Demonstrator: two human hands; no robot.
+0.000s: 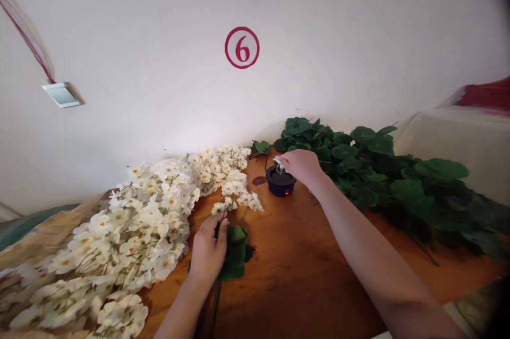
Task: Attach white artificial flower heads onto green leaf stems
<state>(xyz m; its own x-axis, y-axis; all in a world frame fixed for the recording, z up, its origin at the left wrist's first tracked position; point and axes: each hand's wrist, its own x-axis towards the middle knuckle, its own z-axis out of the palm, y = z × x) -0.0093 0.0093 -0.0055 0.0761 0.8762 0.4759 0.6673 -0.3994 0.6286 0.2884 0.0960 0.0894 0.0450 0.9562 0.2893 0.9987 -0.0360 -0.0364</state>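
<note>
My left hand (209, 246) is closed around the stem of a green leaf sprig (234, 259) low over the table. The sprig's leaves show beside the fingers, and its stem runs down toward the front. Farther off, my right hand (300, 165) pinches a small white artificial flower (280, 164) by its petals. This flower is over the open top of a round black pot (281, 184) with a red light on its front. Whether the flower's lower end touches what is inside the pot, I cannot tell.
A long heap of white artificial flowers (155, 217) covers the left of the wooden table (303, 270). Green leaf sprigs (350, 155) are piled along the right and back. Behind stands a white wall (179, 73) with a circled red 6 (242, 48).
</note>
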